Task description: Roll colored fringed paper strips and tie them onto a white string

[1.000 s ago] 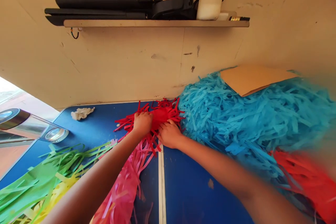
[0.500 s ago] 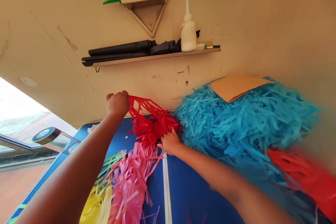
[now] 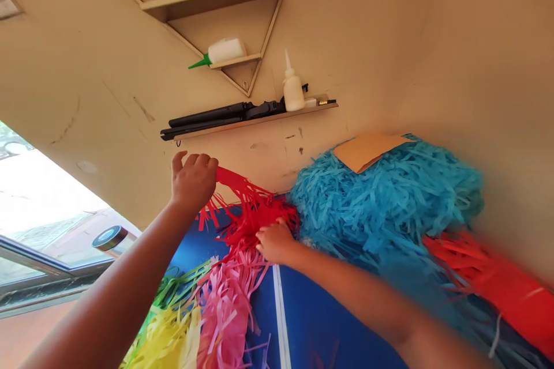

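Paper fringe (image 3: 264, 214), red, runs from left hand (image 3: 194, 181), gripping it, to right hand (image 3: 276, 242), hold unclear; blue table (image 3: 322, 305) beneath, tan wall (image 3: 367, 75) ahead.

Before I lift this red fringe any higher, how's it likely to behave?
The red fringe should be floppy, since strips dangle below the left hand. It's probably light for its bulk, being thin, loosely bunched strips. Its lower strips appear to meet the pink fringe, so they might snag there.
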